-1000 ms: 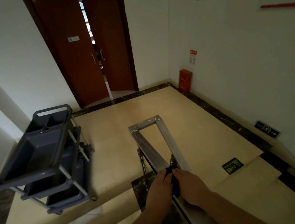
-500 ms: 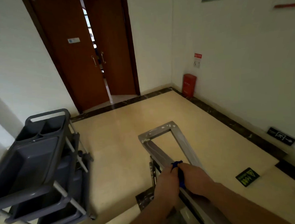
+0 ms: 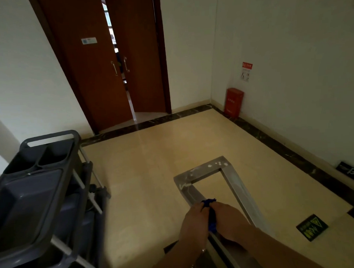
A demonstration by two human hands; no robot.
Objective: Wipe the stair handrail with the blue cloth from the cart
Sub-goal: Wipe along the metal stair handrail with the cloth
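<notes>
At lower centre of the frame, the left hand [image 3: 193,221] and right hand [image 3: 230,218] press together, each grip clamped on the blue cloth [image 3: 211,221] on the handrail [image 3: 202,170]. The cart [image 3: 32,192] stands at lower left.

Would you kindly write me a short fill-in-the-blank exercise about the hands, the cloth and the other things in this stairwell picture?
1. The left hand and the right hand together grip a ____ cloth on the metal handrail.
2. The grey cart stands on the person's ____ side.
3. The box on the floor by the far wall is ____ in colour.
Missing words: blue; left; red.
</notes>
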